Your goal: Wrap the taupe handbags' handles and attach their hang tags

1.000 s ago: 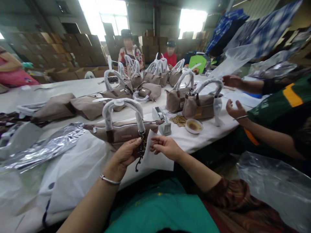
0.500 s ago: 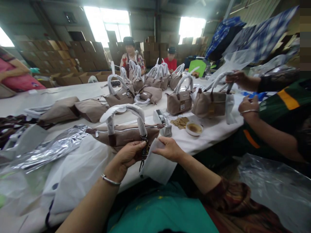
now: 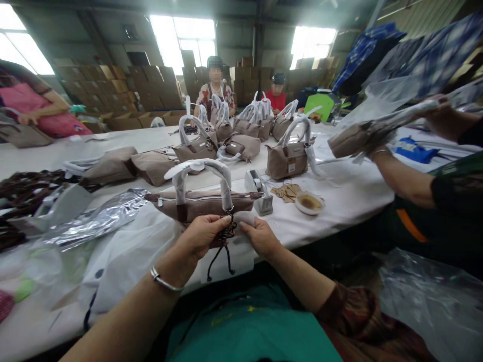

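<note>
A taupe handbag (image 3: 199, 202) with a zipped top and brown trim stands on the table before me. White wrapping covers its handles (image 3: 223, 182). From the handle's base hangs a dark patterned charm (image 3: 228, 231) with black cords dangling below. My left hand (image 3: 206, 232) pinches this charm between thumb and fingers. Just right of it, my right hand (image 3: 260, 236) is closed on a sheet of thin white wrapping paper (image 3: 245, 217), whose upper edge lies against the charm. Part of the sheet is hidden behind my fingers.
Beyond the bag stand a tape dispenser (image 3: 260, 193), brown tags (image 3: 286, 192) and a bowl of brownish paste (image 3: 309, 202). Several similar bags (image 3: 289, 160) fill the table behind. Silver film (image 3: 98, 218) lies at left. At right, a co-worker's arm (image 3: 405, 176) handles another bag (image 3: 349, 141).
My right hand has brought the white paper up against the charm; my left hand still pinches it. The co-worker at right has lifted and tilted a bag. The view has shifted left.
</note>
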`<state>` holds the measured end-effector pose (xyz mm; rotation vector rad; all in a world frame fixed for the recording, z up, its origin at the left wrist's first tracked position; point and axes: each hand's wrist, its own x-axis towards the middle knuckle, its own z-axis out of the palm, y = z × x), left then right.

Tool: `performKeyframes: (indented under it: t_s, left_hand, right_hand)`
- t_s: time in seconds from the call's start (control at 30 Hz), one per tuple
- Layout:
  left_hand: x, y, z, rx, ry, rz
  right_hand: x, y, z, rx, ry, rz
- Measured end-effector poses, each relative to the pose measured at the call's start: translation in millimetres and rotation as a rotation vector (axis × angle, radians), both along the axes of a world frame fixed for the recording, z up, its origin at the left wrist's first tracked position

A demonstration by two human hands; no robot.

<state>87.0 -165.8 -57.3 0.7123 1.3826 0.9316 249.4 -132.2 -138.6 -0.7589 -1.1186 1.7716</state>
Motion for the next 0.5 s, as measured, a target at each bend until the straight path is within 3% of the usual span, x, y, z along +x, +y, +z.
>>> performKeyframes:
  t_s: [0.1,0.3,0.4,0.5]
  left_hand:
    - [4,-6,-3.1,0.01,-0.022,0.047]
    - [-2,-3,2.4,0.002,-0.101,0.04]
    - [-4,0,5.7,0.026,-0.128,0.035]
    - [-2,-1,2.5,0.048,-0.145,0.018]
  right_hand:
    - [1,-1,1.1,0.034,0.064,0.044]
    - [18,-2,-10.0,0.097,-0.112,0.2]
    - [14,0,-2.4,0.155,-0.15,0.176]
    - [2,4,8.9,0.049,-0.066,0.109]
